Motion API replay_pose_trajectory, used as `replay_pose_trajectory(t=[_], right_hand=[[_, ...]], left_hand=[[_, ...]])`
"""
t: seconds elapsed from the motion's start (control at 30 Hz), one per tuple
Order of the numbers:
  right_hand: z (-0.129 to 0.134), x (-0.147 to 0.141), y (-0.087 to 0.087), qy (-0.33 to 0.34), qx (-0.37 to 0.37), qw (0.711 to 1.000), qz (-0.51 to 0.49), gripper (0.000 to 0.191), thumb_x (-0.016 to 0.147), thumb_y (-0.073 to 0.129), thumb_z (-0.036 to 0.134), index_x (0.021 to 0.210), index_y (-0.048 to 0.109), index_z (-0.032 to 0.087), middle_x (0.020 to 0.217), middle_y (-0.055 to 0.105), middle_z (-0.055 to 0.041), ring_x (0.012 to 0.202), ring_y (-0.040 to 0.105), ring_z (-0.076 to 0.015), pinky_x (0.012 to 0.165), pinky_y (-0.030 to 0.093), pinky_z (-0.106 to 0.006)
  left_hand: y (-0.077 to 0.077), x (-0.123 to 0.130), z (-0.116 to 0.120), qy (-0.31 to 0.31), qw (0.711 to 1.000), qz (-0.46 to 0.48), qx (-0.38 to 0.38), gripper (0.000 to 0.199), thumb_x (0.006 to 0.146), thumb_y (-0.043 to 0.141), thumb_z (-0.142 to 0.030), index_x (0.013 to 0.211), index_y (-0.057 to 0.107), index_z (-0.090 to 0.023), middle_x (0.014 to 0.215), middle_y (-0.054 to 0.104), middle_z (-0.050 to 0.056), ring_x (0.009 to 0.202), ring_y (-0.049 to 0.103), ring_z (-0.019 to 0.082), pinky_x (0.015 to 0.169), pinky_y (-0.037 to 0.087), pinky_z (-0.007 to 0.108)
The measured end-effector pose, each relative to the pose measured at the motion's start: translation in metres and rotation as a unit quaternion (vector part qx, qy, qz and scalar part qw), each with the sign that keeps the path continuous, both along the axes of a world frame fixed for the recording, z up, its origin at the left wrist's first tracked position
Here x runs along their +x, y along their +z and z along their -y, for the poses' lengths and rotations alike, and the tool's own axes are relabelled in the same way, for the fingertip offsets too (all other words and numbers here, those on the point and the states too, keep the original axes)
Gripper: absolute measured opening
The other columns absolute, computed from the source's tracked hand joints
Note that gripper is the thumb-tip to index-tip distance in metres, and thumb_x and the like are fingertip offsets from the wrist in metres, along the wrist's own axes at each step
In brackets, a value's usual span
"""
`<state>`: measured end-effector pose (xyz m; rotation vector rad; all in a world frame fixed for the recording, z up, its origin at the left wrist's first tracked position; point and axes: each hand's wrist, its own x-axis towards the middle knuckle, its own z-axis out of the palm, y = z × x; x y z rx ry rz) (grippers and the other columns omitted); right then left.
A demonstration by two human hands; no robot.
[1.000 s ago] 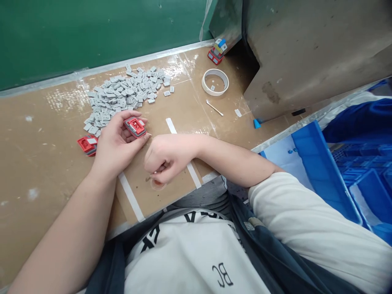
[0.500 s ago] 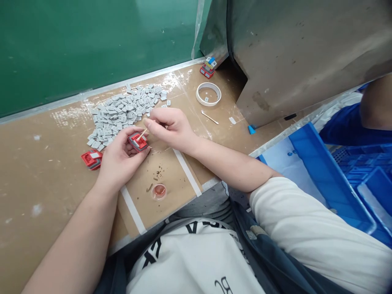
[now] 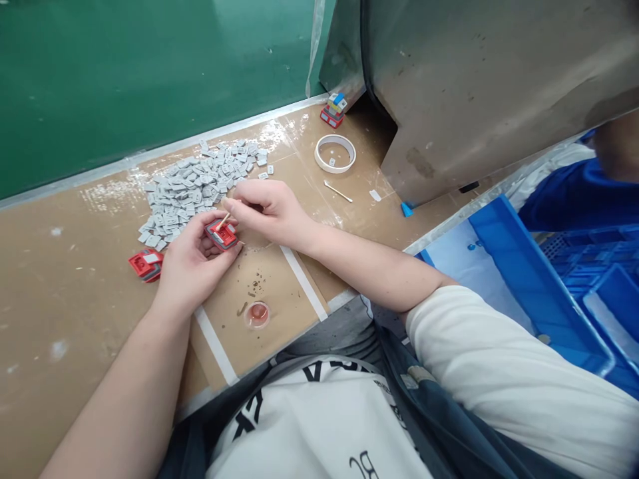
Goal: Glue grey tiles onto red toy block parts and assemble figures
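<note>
My left hand (image 3: 192, 266) grips a small red and grey part (image 3: 222, 235) with its recessed face up. Between the fingertips of my right hand (image 3: 269, 209) is a thin stick (image 3: 224, 219), whose lower end meets the red face. A similar red and grey part (image 3: 146, 265) lies on the table just left of my left hand. Behind both hands spreads a heap of small grey pieces (image 3: 187, 189). Nearer the front edge sits a small round dish (image 3: 258, 314) with reddish liquid in it.
A tape roll (image 3: 335, 154), a cotton swab (image 3: 338, 191) and a red, yellow and blue assembled piece (image 3: 333, 110) are at the back right. Blue bins (image 3: 544, 293) stand at the right, near another person's arm (image 3: 619, 146). A green wall (image 3: 150, 73) rises behind the table.
The stick's tip has shifted slightly across the red part, toward its left side. The whole view has moved a little, and both hands keep their holds.
</note>
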<state>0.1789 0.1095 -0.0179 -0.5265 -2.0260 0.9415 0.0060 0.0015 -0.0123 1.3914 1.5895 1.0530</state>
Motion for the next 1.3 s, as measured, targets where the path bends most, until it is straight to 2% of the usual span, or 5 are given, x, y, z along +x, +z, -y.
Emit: replay_pose_trajectory(t=[0.13, 0.33, 0.57, 0.87, 1.3], right_hand=[[0.0006, -0.0006, -0.0005, -0.015, 0.001, 1.000, 0.004, 0.043, 0.115, 0.048, 0.037, 0.076, 0.040, 0.021, 0.074, 0.039, 0.0054, 0.074, 0.039, -0.0097, 0.074, 0.035, -0.025], [0.0009, -0.0008, 0.0002, -0.037, 0.021, 0.999, 0.016, 0.044, 0.115, 0.047, 0.035, 0.075, 0.032, 0.023, 0.074, 0.035, 0.0051, 0.074, 0.037, -0.0103, 0.074, 0.034, -0.026], [-0.0007, 0.0005, -0.0009, -0.042, 0.031, 0.998, 0.025, 0.041, 0.112, 0.047, 0.034, 0.076, 0.030, 0.024, 0.073, 0.034, 0.0049, 0.073, 0.037, -0.0105, 0.072, 0.032, -0.026], [0.0021, 0.0021, 0.0019, -0.012, 0.030, 0.998, 0.046, 0.040, 0.106, 0.050, 0.026, 0.074, 0.026, 0.024, 0.070, 0.035, 0.0045, 0.072, 0.037, -0.0112, 0.071, 0.033, -0.026], [0.0027, -0.0010, -0.0016, 0.027, -0.006, 1.000, -0.005, 0.044, 0.113, 0.048, 0.037, 0.075, 0.031, 0.023, 0.072, 0.034, 0.0057, 0.072, 0.036, -0.0097, 0.071, 0.033, -0.025]], left_hand=[[0.0011, -0.0004, -0.0002, -0.009, 1.000, -0.001, 0.000, 0.055, 0.084, 0.087, -0.037, 0.134, 0.068, -0.026, 0.120, 0.079, 0.005, 0.105, 0.081, 0.026, 0.099, 0.069, 0.043], [0.0008, -0.0006, -0.0001, -0.002, 1.000, 0.005, -0.008, 0.054, 0.084, 0.088, -0.039, 0.133, 0.068, -0.027, 0.119, 0.079, 0.005, 0.105, 0.081, 0.026, 0.098, 0.069, 0.043], [-0.0013, -0.0019, -0.0005, -0.003, 1.000, 0.009, -0.008, 0.056, 0.083, 0.089, -0.037, 0.134, 0.069, -0.028, 0.112, 0.079, 0.004, 0.104, 0.081, 0.027, 0.099, 0.069, 0.043], [-0.0022, -0.0028, -0.0010, -0.001, 1.000, 0.010, -0.006, 0.056, 0.083, 0.088, -0.036, 0.134, 0.068, -0.025, 0.117, 0.079, 0.006, 0.101, 0.082, 0.026, 0.094, 0.070, 0.040], [0.0001, -0.0014, -0.0006, -0.004, 1.000, 0.020, -0.002, 0.056, 0.085, 0.088, -0.036, 0.136, 0.068, -0.024, 0.116, 0.079, 0.007, 0.101, 0.082, 0.026, 0.094, 0.071, 0.040]])
